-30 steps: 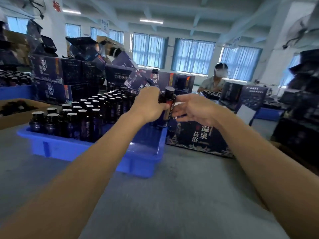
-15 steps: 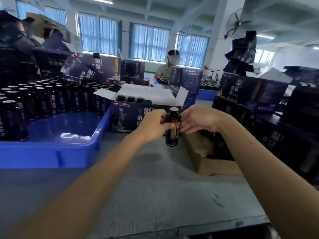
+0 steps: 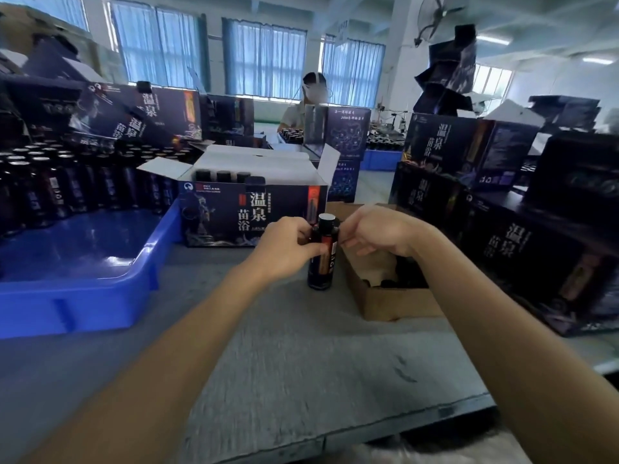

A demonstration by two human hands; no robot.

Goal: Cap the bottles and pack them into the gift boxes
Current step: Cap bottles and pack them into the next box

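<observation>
Bottle [image 3: 321,259] moved from blue crate [image 3: 67,296] toward gift box [image 3: 217,216] holding capped bottles [image 3: 223,176].

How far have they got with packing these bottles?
Done: three bottle tops show in the open gift box, and closed boxes are stacked at right. In hand: left hand and right hand hold one bottle upright on the table, black cap on top; tightness unclear. Left: boxing it, plus the many bottles in the blue tray.
</observation>
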